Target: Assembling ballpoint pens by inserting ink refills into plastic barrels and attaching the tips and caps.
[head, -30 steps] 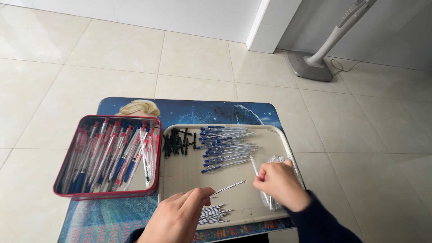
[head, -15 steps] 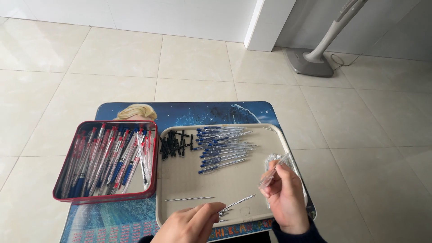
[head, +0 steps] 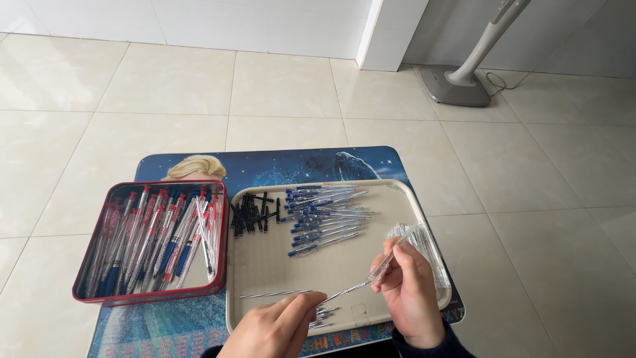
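Right hand (head: 412, 292) closed around a clear pen barrel (head: 387, 260), barrel tilted up toward a loose heap of clear barrels (head: 424, 242) at the right rim of the beige tray (head: 265, 265). Left hand (head: 275, 326) pinched on a thin ink refill (head: 341, 294), its tip pointing into the barrel's lower end; whether tip and barrel touch, hard to tell. Both hands low in the head view, wrists cut off by the bottom edge, dark sleeve (head: 424, 345) showing only at the right wrist.

1 more refill (head: 275, 294) lying flat on the tray just left of the left hand. More refills (head: 321, 315) partly hidden under the left fingers, count unclear. Finished blue-capped pens (head: 324, 215) piled in the tray's upper middle, small black caps (head: 252, 213) beside them at the upper left. Red tin (head: 149, 295) touching the tray's left side, packed with pens with red and blue parts (head: 156, 238). All on a small blue picture-printed table (head: 278, 166), its near edge partly out of frame. Grey stand base (head: 454, 85) on the tiled floor (head: 132, 86), well apart, pole cut off at the top.
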